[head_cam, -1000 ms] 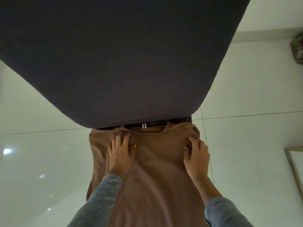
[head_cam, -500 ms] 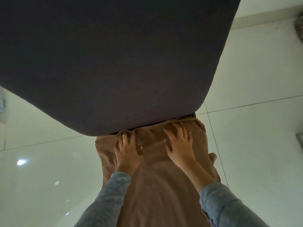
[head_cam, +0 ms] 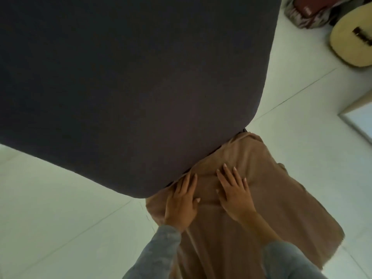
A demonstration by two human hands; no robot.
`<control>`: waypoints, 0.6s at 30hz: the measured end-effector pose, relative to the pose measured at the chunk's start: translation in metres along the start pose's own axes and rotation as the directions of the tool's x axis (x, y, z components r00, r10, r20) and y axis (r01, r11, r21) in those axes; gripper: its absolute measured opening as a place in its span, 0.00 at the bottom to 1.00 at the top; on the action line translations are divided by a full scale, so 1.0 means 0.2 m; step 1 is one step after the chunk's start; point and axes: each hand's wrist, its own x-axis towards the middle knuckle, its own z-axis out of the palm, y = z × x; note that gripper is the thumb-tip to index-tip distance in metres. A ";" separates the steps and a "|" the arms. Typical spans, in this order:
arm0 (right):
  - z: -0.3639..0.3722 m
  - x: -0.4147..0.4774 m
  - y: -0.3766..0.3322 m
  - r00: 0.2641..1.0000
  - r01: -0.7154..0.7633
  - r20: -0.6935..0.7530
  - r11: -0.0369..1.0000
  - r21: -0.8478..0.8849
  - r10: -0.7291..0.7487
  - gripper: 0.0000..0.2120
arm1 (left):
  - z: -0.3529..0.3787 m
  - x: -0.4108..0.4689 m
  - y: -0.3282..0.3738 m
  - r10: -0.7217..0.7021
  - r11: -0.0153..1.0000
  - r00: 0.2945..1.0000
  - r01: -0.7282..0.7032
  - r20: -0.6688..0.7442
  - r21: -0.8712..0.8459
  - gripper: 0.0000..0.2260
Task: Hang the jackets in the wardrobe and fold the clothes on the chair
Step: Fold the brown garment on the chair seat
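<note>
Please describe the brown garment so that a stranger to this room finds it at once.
A big dark grey padded surface fills the upper picture. Just below its edge lies the brown garment, with the left hand and right hand flat on it. It is the only tan cloth against the pale floor.

A pale, glossy tiled floor [head_cam: 60, 208] fills the room, with a faint greenish-white cast under soft, even light. Thin grout lines [head_cam: 291, 97] cross it diagonally, one on the far right and another on the near left. At the far right lies the light wooden body of a guitar [head_cam: 350, 39], cut off by the frame edge. Just left of it sits a mottled grey bundle [head_cam: 302, 19], too blurred to identify. Nearer, at the right edge, a pale framed panel [head_cam: 360, 119] meets the floor.
</note>
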 end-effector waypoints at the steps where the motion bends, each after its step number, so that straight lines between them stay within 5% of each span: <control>1: 0.06 -0.08 0.00 0.999 -0.037 -0.035 0.999 0.005 0.037 0.28 | 0.01 -0.02 -0.04 0.037 0.999 0.999 -0.038 0.015 0.027 0.33; 9: 0.47 -0.68 -0.15 0.937 -0.294 -0.174 0.952 0.083 0.304 0.28 | 0.08 -0.23 -0.23 0.249 0.939 0.956 -0.278 0.158 0.200 0.30; 18: 0.74 -0.96 -0.24 0.823 -0.449 -0.272 0.864 0.227 0.499 0.27 | 0.18 -0.40 -0.17 0.256 0.931 0.946 -0.296 0.199 0.213 0.31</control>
